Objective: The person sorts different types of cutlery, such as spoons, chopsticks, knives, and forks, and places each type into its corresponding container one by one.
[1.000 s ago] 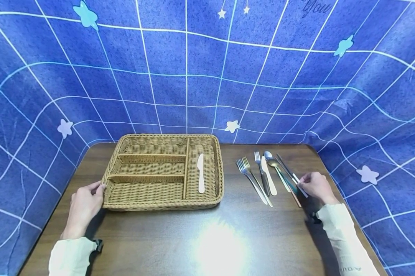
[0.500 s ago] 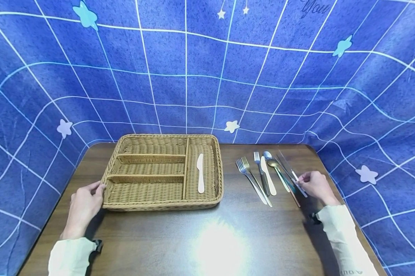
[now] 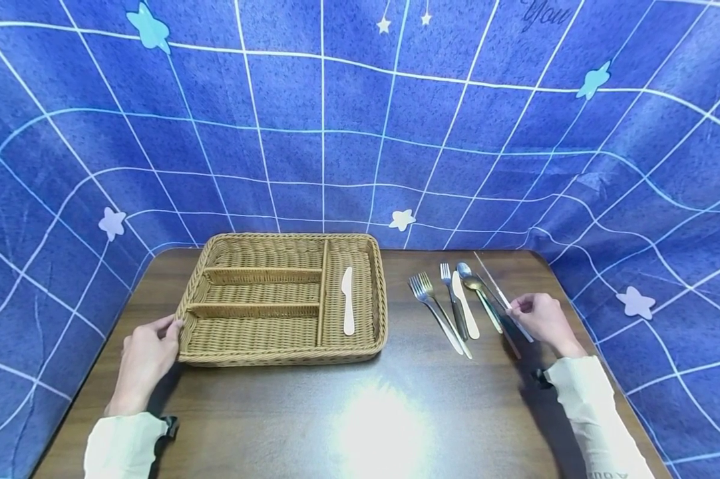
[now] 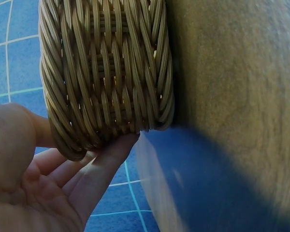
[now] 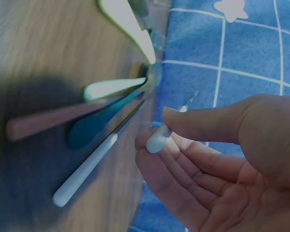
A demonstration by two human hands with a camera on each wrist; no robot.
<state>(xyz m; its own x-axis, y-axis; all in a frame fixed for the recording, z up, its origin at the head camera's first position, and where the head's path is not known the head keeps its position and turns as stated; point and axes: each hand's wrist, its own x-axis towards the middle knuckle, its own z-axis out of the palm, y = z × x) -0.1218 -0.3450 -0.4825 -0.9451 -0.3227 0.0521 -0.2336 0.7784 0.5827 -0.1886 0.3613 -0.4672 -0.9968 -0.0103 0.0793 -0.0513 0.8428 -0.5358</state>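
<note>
My right hand point(image 3: 542, 319) pinches a thin white-handled chopstick point(image 5: 156, 143) between thumb and fingers, raised off the table in the right wrist view. Below it lies another white-handled chopstick point(image 5: 84, 171), beside a reddish-brown handle point(image 5: 48, 121) and a teal handle point(image 5: 92, 128). On the left, my left hand point(image 3: 147, 359) grips the end of a wicker cutlery tray point(image 3: 276, 359), thumb on one side of the wall and fingers on the other in the left wrist view. A white-handled table knife point(image 3: 349, 303) lies in the tray's right compartment. The three left compartments hold nothing.
Between the tray and my right hand lie a silver fork point(image 3: 444, 324), a dark-handled fork point(image 3: 458, 318), a pale-handled knife point(image 3: 468, 313) and a silver spoon point(image 3: 464, 269). The brown table point(image 3: 264, 419) ends at a blue gridded cloth point(image 3: 360, 159).
My right hand has lifted one white-handled chopstick away from the other and shifted it slightly up and left. The left hand and tray have not moved.
</note>
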